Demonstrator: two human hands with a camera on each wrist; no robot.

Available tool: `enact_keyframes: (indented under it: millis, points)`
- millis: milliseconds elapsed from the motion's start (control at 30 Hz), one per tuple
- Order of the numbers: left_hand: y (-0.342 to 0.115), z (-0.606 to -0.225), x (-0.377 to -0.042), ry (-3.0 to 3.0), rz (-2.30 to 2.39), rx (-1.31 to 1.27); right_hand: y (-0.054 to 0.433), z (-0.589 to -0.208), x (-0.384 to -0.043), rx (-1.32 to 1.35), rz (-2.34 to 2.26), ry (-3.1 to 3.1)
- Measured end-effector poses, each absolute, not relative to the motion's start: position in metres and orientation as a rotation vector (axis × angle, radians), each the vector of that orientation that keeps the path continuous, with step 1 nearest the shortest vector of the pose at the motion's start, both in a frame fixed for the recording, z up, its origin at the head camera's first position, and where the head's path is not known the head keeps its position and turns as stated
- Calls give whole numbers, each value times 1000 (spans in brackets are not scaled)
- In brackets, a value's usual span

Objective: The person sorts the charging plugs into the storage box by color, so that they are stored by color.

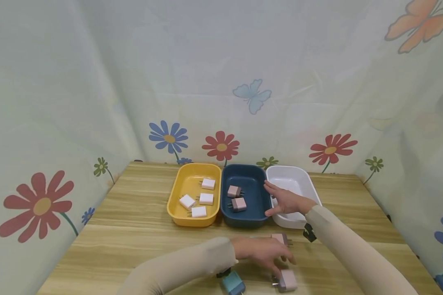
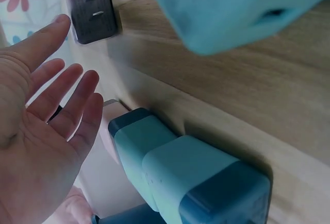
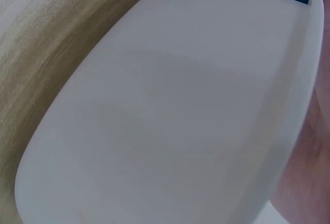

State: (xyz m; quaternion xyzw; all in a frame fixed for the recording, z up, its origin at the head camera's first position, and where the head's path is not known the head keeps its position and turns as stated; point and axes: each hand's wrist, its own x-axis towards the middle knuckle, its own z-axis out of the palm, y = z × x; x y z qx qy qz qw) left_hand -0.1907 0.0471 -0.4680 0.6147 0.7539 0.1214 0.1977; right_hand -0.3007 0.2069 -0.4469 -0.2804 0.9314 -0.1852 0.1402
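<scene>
"What's closest?"

"A teal charger (image 1: 233, 282), prongs running off the bottom edge. My left hand (image 1: 263, 250) grips nothing, fingers loosely extended beside a pink charger (image 1: 288, 280); any print on its prong face is too faint to read. My hand partly hides another pink charger (image 1: 278, 237)."

"And beyond, across the wood-grain table (image 1: 133, 213)?"

"My right hand (image 1: 289, 201), empty, spread over the white tray (image 1: 291, 177); whether it touches, I can't tell. Behind hangs flowered cloth (image 1: 192, 61)."
</scene>
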Motion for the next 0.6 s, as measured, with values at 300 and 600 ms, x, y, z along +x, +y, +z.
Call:
enact_keyframes:
  millis: [300,600]
  points:
    - [49,-471,-190,2094,329,1689,207,-448,-301,-884,-520,2707]
    - [49,-471,-189,2046,291,1713,207,-450,-303,-881,-522,2708]
